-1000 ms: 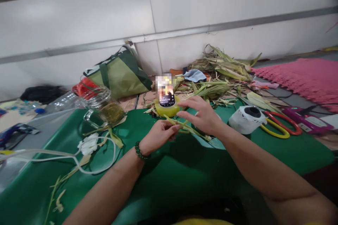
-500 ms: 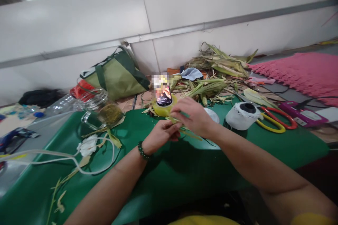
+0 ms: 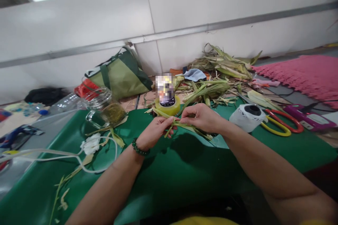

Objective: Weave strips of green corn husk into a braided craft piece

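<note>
Green corn husk strips stretch between my two hands above the green table cover. My left hand, with a beaded bracelet at its wrist, pinches one end between thumb and fingers. On the other side my right hand grips the husk with bent fingers. A short husk end pokes down below my left fingertips, and longer pieces trail under my right hand. Just beyond the hands, a phone stands propped in a yellow tape roll.
A glass jug stands left, near a green bag. Piled corn husks lie at the back. On the right are a white roll, scissors and a purple power strip. A white cord loops at left.
My right hand has come down from above my left hand and now sits beside it on the right, holding the husk. The whole view has shifted slightly.
</note>
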Demonstrator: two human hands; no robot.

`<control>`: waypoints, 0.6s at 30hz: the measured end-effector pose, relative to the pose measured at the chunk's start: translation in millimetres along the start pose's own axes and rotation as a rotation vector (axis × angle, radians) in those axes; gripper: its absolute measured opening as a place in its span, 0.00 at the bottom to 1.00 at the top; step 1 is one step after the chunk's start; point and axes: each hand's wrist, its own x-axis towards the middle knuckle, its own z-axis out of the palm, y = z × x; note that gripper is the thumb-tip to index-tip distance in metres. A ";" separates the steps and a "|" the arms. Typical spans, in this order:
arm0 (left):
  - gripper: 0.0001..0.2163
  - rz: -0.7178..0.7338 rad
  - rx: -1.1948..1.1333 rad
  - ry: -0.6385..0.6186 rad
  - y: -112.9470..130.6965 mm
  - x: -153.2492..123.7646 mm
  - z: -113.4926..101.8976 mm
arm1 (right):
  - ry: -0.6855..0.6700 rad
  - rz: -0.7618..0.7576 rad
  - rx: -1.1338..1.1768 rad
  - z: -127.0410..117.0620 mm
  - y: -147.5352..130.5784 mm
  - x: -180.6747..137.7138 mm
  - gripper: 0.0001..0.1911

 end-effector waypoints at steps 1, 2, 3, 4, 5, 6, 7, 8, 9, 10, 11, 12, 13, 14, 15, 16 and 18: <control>0.20 -0.001 0.008 -0.006 1.2 -0.7 -0.4 | 0.001 -0.003 -0.018 -0.7 1.9 0.1 0.09; 0.19 0.005 0.019 -0.012 2.4 -1.4 -0.7 | 0.018 -0.019 -0.041 -1.3 3.6 0.2 0.09; 0.19 0.021 0.030 -0.014 3.6 -2.2 -0.8 | 0.042 -0.048 -0.068 -1.7 4.7 0.2 0.09; 0.18 0.041 0.038 -0.016 4.6 -3.1 -0.7 | 0.070 -0.080 -0.095 -2.1 5.1 0.0 0.08; 0.18 0.061 0.045 -0.018 5.3 -3.8 -0.5 | 0.089 -0.108 -0.116 -2.6 4.8 -0.3 0.06; 0.19 0.077 0.049 -0.024 5.7 -4.4 -0.2 | 0.087 -0.130 -0.127 -3.4 3.8 -0.7 0.07; 0.19 0.087 0.052 -0.031 5.6 -4.7 0.3 | 0.061 -0.145 -0.132 -4.4 2.4 -1.2 0.10; 0.19 0.092 0.052 -0.035 5.0 -4.8 1.0 | 0.023 -0.157 -0.140 -5.5 0.7 -1.8 0.15; 0.19 0.093 0.054 -0.038 3.9 -4.6 1.9 | -0.014 -0.172 -0.157 -6.6 -0.9 -2.2 0.19; 0.19 0.094 0.062 -0.039 2.3 -4.2 3.0 | -0.040 -0.198 -0.184 -7.4 -2.3 -2.4 0.21; 0.19 0.095 0.070 -0.039 0.4 -3.6 4.3 | -0.056 -0.223 -0.216 -7.6 -3.2 -2.5 0.21; 0.19 0.100 0.078 -0.035 -1.6 -2.9 5.7 | -0.066 -0.232 -0.245 -7.0 -3.5 -2.4 0.19; 0.19 0.108 0.086 -0.030 -3.5 -2.2 7.0 | -0.078 -0.219 -0.263 -5.7 -3.4 -2.2 0.17; 0.19 0.117 0.094 -0.024 -5.1 -1.7 8.2 | -0.101 -0.186 -0.267 -3.7 -3.0 -1.8 0.15; 0.18 0.126 0.101 -0.016 -6.2 -1.5 9.0 | -0.132 -0.141 -0.262 -1.3 -2.3 -1.3 0.14; 0.17 0.132 0.106 -0.008 -6.7 -1.5 9.3 | -0.159 -0.095 -0.248 1.0 -1.5 -0.8 0.13; 0.15 0.141 0.120 -0.010 -6.0 -2.4 8.5 | -0.186 -0.052 -0.183 4.1 -0.3 0.0 0.13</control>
